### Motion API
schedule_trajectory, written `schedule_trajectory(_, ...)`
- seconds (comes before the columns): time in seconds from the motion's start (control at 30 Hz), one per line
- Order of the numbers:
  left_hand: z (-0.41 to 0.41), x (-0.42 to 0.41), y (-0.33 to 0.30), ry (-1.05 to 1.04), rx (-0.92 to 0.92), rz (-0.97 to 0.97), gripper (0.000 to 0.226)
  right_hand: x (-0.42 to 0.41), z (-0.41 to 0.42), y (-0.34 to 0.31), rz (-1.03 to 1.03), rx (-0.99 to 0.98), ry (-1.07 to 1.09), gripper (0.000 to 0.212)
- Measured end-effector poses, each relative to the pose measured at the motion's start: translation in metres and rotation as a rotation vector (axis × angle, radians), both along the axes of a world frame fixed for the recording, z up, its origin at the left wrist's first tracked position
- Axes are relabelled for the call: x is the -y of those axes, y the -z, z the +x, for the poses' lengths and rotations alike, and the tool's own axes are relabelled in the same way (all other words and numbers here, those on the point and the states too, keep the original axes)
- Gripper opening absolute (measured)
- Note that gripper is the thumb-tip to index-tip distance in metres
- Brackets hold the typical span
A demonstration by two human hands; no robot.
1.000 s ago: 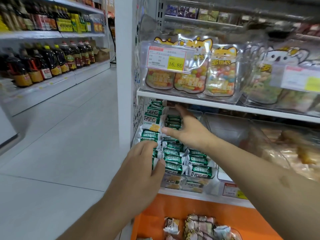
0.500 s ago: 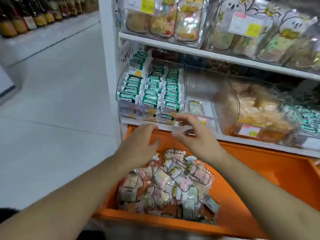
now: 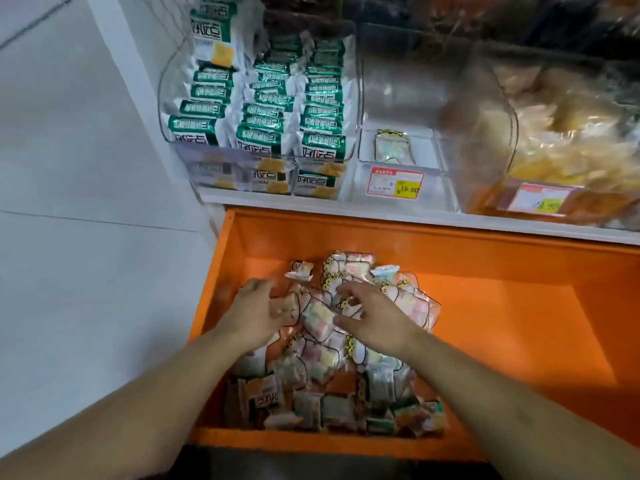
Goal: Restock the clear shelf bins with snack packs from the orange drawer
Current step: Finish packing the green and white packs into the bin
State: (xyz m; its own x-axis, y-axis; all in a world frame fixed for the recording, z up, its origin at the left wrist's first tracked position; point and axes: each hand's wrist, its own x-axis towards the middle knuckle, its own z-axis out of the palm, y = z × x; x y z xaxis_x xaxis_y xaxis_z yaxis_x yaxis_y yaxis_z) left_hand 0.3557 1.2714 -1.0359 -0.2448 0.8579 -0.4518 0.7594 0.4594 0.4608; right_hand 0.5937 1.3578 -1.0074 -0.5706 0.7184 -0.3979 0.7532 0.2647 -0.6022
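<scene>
The orange drawer (image 3: 485, 258) stands pulled out below the shelf, with a heap of pastel snack packs (image 3: 322, 362) at its left side. My left hand (image 3: 256, 313) lies on the left of the heap, its blurred fingers bent against a pinkish pack (image 3: 285, 306); whether it grips that pack is unclear. My right hand (image 3: 374, 317) rests on the top of the heap with fingers spread and thumb out. Above, the middle clear bin (image 3: 398, 98) holds a single pastel pack (image 3: 391, 147).
The left clear bin (image 3: 166, 98) is packed with green-and-white packs (image 3: 259, 109). A right bin (image 3: 502, 98) holds yellowish bagged snacks. Price tags (image 3: 394, 181) hang on the bin fronts. The drawer's right half is bare orange. Grey floor lies to the left.
Both hands have dropped from the green packs in the shelf bin down into the orange drawer and now lie on the pastel heap. The view has tilted downward.
</scene>
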Motion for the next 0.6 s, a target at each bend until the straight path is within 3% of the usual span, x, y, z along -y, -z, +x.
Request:
schedule_trajectory(0.3, -0.02, -0.037, 0.09, -0.226, -0.065, -0.142, 0.06, -0.053, -0.088, 0.084, 0.105, -0.06, -0.081, 0.063)
schedule_trajectory(0.47, -0.012, -0.038, 0.102, -0.408, -0.115, -0.109, 0.054, -0.068, -0.114, 0.127, 0.111, -0.001, -0.076, 0.056)
schedule_trajectory(0.6, -0.008, -0.037, 0.103, -0.379, -0.178, -0.101, 0.06, -0.064, -0.118, 0.148, 0.201, 0.004, -0.034, 0.045)
